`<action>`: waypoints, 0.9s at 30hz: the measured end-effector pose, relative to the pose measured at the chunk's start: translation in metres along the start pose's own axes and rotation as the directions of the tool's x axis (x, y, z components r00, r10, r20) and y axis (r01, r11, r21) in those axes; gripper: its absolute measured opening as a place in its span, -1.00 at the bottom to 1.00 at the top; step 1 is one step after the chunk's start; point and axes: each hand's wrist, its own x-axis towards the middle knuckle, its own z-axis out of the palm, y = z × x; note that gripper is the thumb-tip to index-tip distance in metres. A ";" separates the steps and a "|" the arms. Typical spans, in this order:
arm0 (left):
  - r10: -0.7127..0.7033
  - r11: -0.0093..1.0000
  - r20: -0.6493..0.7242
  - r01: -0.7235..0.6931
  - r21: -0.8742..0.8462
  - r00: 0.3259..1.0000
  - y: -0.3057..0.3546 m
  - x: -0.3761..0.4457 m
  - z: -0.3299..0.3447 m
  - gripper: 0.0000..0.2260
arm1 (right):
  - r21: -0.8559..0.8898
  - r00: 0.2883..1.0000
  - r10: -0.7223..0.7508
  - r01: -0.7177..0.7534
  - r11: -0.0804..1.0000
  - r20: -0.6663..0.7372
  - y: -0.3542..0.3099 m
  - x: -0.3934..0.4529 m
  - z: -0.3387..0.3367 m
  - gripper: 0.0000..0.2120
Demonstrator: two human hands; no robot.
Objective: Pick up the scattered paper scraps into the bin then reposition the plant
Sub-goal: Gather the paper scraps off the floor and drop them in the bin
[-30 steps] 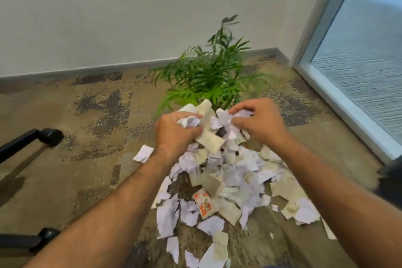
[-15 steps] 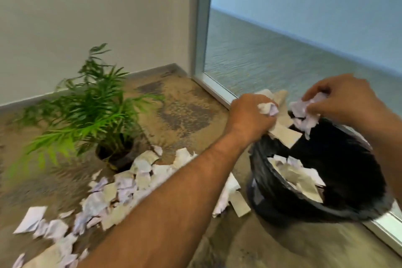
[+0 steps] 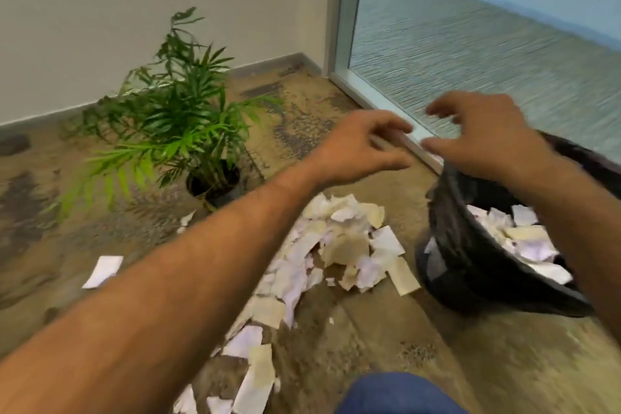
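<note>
White and beige paper scraps (image 3: 339,245) lie in a heap on the carpet, trailing toward the bottom edge. To their right stands a black bin (image 3: 453,245) lined with a bag, with several scraps inside. A small green potted plant (image 3: 174,124) in a dark pot stands left of the heap, near the wall. My left hand (image 3: 359,148) hovers above the heap with fingers spread and nothing in it. My right hand (image 3: 484,134) is over the bin's left rim, fingers apart and holding nothing.
A frosted glass panel with a pale frame (image 3: 369,94) runs along the right, just behind the bin. A white wall with a grey skirting (image 3: 265,65) is behind the plant. One stray scrap (image 3: 102,270) lies at the left. My knee in blue fabric (image 3: 400,395) is at the bottom.
Both hands carried handfuls of scraps from the heap to the bin and have let go of them; both hands are now open and have drawn back left from over the bin.
</note>
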 end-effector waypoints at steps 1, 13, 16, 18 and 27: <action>-0.047 0.996 -0.008 0.047 0.072 0.999 -0.019 -0.015 -0.020 -0.58 | 0.072 0.994 -0.099 0.096 0.993 0.048 -0.024 0.001 0.017 -0.54; -0.774 0.497 0.004 0.603 0.625 0.634 -0.226 -0.290 -0.066 0.35 | 0.046 0.359 -0.541 0.802 0.596 0.761 -0.166 -0.064 0.259 0.22; -0.733 0.500 0.041 0.497 0.709 0.679 -0.230 -0.310 -0.036 0.46 | 0.011 0.307 -0.514 0.850 0.526 0.801 -0.166 -0.077 0.288 0.37; -0.708 0.512 0.056 0.458 0.727 0.704 -0.233 -0.311 -0.024 0.46 | 0.011 0.312 -0.523 0.851 0.524 0.793 -0.159 -0.086 0.300 0.34; -0.700 0.484 0.152 0.306 0.820 0.698 -0.248 -0.296 -0.024 0.04 | 0.095 0.253 -0.558 0.849 0.520 0.790 -0.148 -0.089 0.318 -0.20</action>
